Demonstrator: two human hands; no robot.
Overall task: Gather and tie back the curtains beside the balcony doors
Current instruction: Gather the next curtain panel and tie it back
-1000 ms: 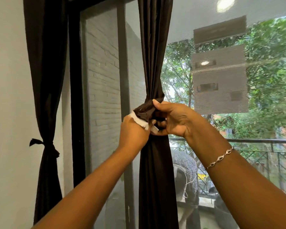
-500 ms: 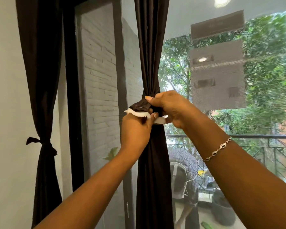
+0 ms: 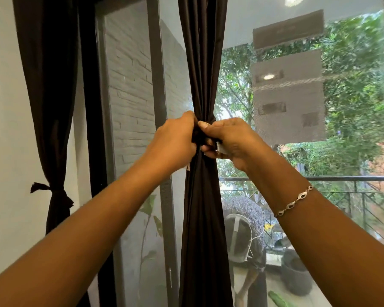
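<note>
Hands closer together than half a second ago: left hand (image 3: 175,140) has come up against the gathered middle curtain (image 3: 205,207), fist closed on the dark tie-back. Right hand (image 3: 228,140) is clamped on the tie's other end, white tab (image 3: 221,149) now tucked under its fingers rather than stretched across. Judged: knot being drawn tight. Far-left curtain (image 3: 53,107) already tied. No brand, label or writing is legible.

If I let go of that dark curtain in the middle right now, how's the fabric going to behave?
The middle curtain looks thin and floppy: it hangs in soft folds and pinches narrow where both hands grip it. Its slight sheen suggests it may be slippery, so the bunch would probably spread once the left hand and right hand release.
</note>
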